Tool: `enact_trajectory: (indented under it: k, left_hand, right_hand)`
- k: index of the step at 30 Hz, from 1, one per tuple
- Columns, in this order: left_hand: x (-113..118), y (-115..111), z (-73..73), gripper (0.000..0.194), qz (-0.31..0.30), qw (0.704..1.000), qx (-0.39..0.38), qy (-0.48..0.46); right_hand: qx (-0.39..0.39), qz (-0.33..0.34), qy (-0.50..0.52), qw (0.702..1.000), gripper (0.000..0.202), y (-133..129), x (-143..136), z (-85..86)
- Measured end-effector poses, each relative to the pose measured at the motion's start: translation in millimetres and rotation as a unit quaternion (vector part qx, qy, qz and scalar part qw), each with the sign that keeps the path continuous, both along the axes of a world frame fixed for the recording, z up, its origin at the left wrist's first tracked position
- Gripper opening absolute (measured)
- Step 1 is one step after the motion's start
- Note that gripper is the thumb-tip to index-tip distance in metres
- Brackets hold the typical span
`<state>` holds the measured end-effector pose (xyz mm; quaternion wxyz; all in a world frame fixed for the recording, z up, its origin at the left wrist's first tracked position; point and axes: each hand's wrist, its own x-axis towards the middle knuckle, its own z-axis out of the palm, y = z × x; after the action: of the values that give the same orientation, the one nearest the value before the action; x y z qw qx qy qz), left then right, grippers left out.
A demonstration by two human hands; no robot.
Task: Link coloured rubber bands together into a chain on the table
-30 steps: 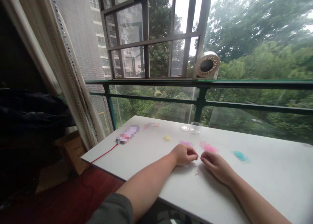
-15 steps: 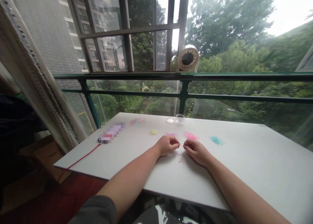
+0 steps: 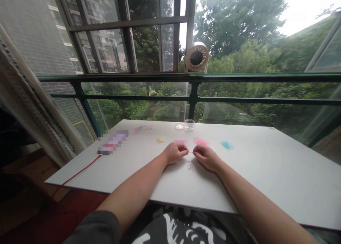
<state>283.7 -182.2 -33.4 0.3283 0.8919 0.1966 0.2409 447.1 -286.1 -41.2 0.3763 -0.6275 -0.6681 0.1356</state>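
Observation:
Over the middle of the white table [image 3: 255,180], my left hand [image 3: 174,153] and my right hand [image 3: 206,157] face each other, fingertips a small gap apart. Both are closed in a pinch, and a thin pale pink strand [image 3: 190,152], perhaps a small elastic band, spans the gap. Just below it on the tabletop lies a small tangle of pinkish loops [image 3: 190,166]. Past my fingers sit a purple pile [image 3: 180,141] and a bright pink pile [image 3: 201,141] of similar fine pieces. My fingertips partly hide what they grip.
Further out are a teal pile [image 3: 226,145], a yellow pile [image 3: 160,140] and a mixed pile [image 3: 143,129]. A clear round tub [image 3: 189,125] stands beside a lid [image 3: 179,126] at the back. Leftward, a blurred purple object [image 3: 113,141] has a red cable [image 3: 77,173] running off the edge.
The camera view has shifted, so the whole scene sits further left and slightly higher. Both hands keep the same pinch on the strand, with hardly any movement over the table.

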Motion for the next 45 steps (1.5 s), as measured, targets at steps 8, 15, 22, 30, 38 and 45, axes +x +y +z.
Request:
enact_trajectory:
  k: [8, 15, 22, 30, 38, 45]
  left_hand:
    - [0.8, -0.4, 0.3, 0.022, 0.008, 1.000, 0.001, -0.001]
    - [0.8, 0.0, -1.2, 0.021, 0.001, 1.000, 0.000, -0.016]
    - [1.7, 1.6, -1.5, 0.018, 0.003, 1.000, 0.004, -0.019]
    - [-4.2, 20.7, -6.5, 0.018, 0.049, 0.998, 0.017, -0.039]
    - [-5.3, 26.8, -10.7, 0.019, 0.093, 0.994, 0.063, -0.018]
    - [-0.1, 28.8, -9.8, 0.016, 0.161, 0.975, 0.151, 0.014]
  right_hand:
    - [0.002, 0.004, 0.016, 1.000, 0.010, 1.4, 1.4, -2.2]
    - [0.004, 0.003, 0.014, 1.000, 0.009, 1.2, 1.1, -2.8]
    - [0.008, 0.004, 0.013, 1.000, 0.009, 1.6, 0.9, -2.9]
    - [-0.012, -0.030, -0.021, 0.999, 0.010, 0.8, 0.8, -0.3]
    - [-0.036, 0.006, -0.050, 0.998, 0.014, 0.6, 0.6, 0.6]
    - [-0.035, 0.012, -0.066, 0.997, 0.014, 0.9, 0.0, 0.7]
